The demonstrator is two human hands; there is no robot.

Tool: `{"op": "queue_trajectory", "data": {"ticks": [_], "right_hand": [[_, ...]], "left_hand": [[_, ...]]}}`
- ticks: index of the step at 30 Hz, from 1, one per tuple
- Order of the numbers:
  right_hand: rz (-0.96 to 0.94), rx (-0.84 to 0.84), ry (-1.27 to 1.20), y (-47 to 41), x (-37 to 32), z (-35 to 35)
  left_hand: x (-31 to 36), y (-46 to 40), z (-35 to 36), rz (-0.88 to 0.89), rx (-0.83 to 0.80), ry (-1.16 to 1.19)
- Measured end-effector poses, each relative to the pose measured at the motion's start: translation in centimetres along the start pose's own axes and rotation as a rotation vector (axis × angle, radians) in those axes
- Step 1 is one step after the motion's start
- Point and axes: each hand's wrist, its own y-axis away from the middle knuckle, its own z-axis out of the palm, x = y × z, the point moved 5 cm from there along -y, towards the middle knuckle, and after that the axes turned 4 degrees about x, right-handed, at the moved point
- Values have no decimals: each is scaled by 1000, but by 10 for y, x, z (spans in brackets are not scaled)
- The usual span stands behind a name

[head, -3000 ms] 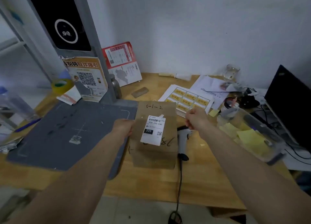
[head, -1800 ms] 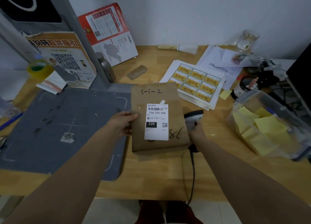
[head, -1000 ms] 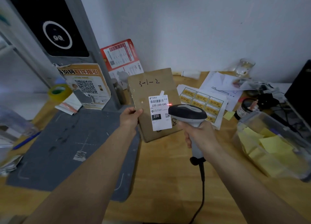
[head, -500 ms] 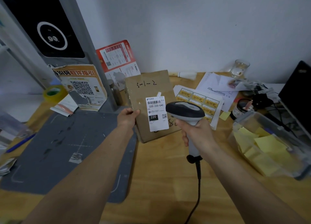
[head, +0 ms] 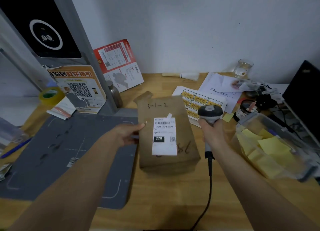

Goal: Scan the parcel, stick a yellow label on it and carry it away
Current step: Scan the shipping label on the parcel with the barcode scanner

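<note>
Holding: my left grip [head: 127, 134] pinches the left edge of the parcel [head: 167, 132], thumb on its top face, fingers under it where I cannot see them.
Right grip: my right grip [head: 213, 132] is curled tight round the handle of the scanner [head: 209, 116], whose grey head stands above my knuckles and just right of the parcel's upper right corner.
Parcel: a brown paper package between my two grips, face up toward me; I cannot tell whether its near end sits on the counter [head: 164, 196] or is lifted off it.
Shipping label: a white label [head: 164, 137] lies in the middle of the parcel's face, just right of my left thumb, with a barcode at its top and a black "220" box lower down.
Handwriting: "3-1-2" near the parcel's far edge, more marks near its lower right corner, close to my right wrist.
Cable: the scanner's dark cord [head: 208, 187] drops below my right grip toward the near counter edge.
Yellow labels: a sheet of yellow labels [head: 200, 99] lies beyond my right grip, partly hidden by the parcel and the scanner head.
Right of right grip: a clear bin [head: 277, 144] with yellow sticky notes inside.
Left of left grip: a grey mat [head: 60, 152] on the counter, under my left forearm.
</note>
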Motion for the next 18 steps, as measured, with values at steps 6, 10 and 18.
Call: {"op": "queue_trajectory", "data": {"ticks": [6, 10, 18], "right_hand": [[88, -28, 102, -17, 29, 0], [114, -87, 149, -23, 41, 1], [210, -132, 278, -51, 71, 10]], "left_hand": [[-28, 18, 31, -108, -108, -163], [-37, 17, 37, -79, -11, -128], [-33, 11, 40, 22, 160, -47]]}}
